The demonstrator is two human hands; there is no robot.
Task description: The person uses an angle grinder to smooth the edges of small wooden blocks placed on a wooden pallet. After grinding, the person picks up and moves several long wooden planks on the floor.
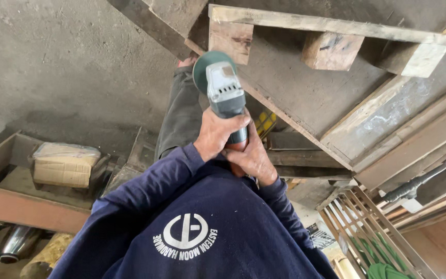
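Both my hands grip an angle grinder (225, 93) with a grey body and a green disc guard (205, 64). My left hand (217, 133) wraps the body from the left. Just below it, my right hand (254, 159) holds the reddish rear handle. The disc end points away from me and sits right beside a wooden block (231, 39) of a pallet (331, 25); whether they touch I cannot tell. My leg in grey trousers (181, 113) stretches out under the grinder. Dark blue sleeves cover both my arms.
The pallet leans over wide boards (388, 119) at the right. An open wooden crate (6, 206) at the left holds a wrapped package (65, 165). A metal kettle (11, 245) lies below it. A slatted wooden rack (367, 222) and a dark metal tool (419, 181) are at the lower right. The floor (63, 62) is concrete.
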